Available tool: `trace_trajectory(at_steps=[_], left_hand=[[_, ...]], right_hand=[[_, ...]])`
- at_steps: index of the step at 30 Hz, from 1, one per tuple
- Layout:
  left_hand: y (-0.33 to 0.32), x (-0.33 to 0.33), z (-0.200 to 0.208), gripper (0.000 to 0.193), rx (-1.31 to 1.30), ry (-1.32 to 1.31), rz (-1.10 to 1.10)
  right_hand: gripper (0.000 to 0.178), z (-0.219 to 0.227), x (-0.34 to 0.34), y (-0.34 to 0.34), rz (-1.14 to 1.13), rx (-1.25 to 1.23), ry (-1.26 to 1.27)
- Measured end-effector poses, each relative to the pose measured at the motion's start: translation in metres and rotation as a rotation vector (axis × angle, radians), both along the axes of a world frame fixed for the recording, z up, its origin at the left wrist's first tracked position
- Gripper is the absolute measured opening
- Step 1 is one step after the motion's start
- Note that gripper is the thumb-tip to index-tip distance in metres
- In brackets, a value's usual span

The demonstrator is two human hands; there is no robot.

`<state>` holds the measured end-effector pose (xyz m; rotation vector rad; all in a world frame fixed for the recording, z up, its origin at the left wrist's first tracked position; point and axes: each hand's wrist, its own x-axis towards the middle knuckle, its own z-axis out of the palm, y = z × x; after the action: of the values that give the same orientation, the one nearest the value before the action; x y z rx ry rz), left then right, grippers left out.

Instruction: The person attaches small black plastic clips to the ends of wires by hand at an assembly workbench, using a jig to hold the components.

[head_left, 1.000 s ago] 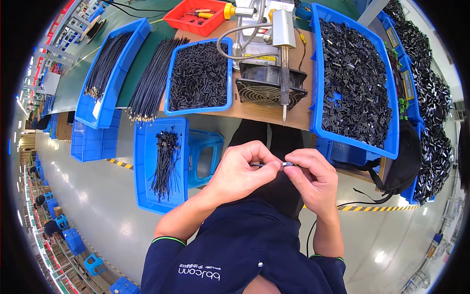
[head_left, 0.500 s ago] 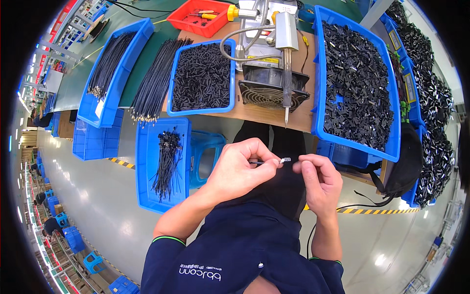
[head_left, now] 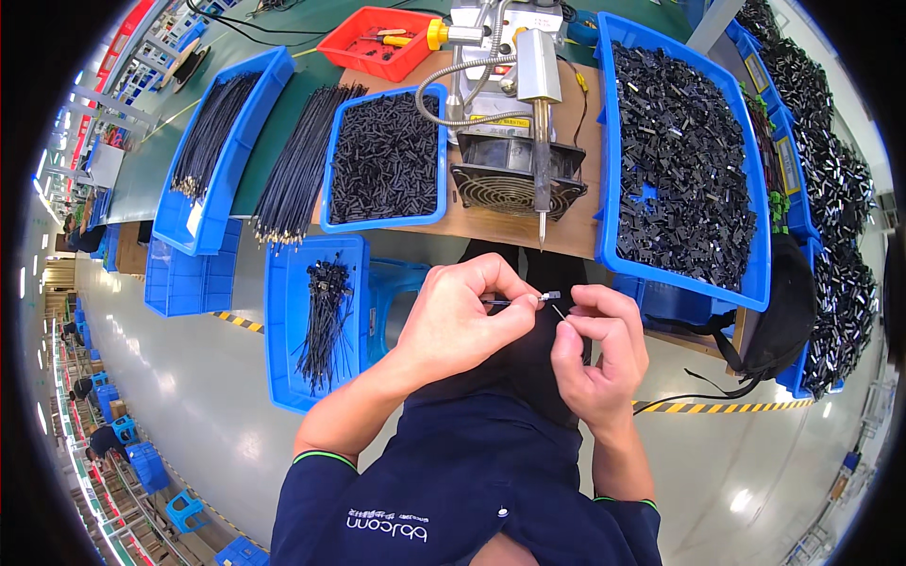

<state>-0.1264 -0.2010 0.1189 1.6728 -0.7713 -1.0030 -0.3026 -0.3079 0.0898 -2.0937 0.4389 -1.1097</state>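
My left hand (head_left: 467,311) pinches a thin black cable between thumb and fingers. The cable's small metal connector end (head_left: 550,296) sticks out toward the right. Close beside it, my right hand (head_left: 602,354) has curled fingers, with a thin pale wire-like piece (head_left: 560,313) showing at its thumb and fingertip. This piece points up toward the connector, and I cannot tell whether the two touch. Just beyond my hands, a soldering iron (head_left: 542,141) hangs tip down from a holder, in front of a black fan (head_left: 514,184).
Blue bins hold black cables (head_left: 327,321), short black tubes (head_left: 387,156) and small black parts (head_left: 679,160). A bundle of cables (head_left: 307,160) lies on the bench. Behind stands a red tray (head_left: 363,61) with tools. A blue stool (head_left: 392,292) is left of my legs.
My right hand has turned and shifted slightly left, closer to the connector. The thin pale piece now shows at its fingertips. My left hand keeps its hold on the cable.
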Motion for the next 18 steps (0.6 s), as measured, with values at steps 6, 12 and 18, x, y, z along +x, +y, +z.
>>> trace_trajectory(at_steps=[6, 12, 18], left_hand=[[-0.005, 0.001, 0.003, 0.008, -0.027, -0.064, 0.01], [-0.01, 0.003, 0.005, 0.009, -0.023, -0.138, 0.019], [-0.014, 0.006, 0.01, 0.008, 0.009, -0.208, 0.019]], right_hand=[[0.025, -0.005, 0.017, -0.003, -0.017, -0.153, -0.039], [0.025, -0.009, 0.023, -0.007, -0.043, -0.198, -0.041], [0.023, -0.01, 0.03, -0.011, -0.059, -0.2, -0.049]])
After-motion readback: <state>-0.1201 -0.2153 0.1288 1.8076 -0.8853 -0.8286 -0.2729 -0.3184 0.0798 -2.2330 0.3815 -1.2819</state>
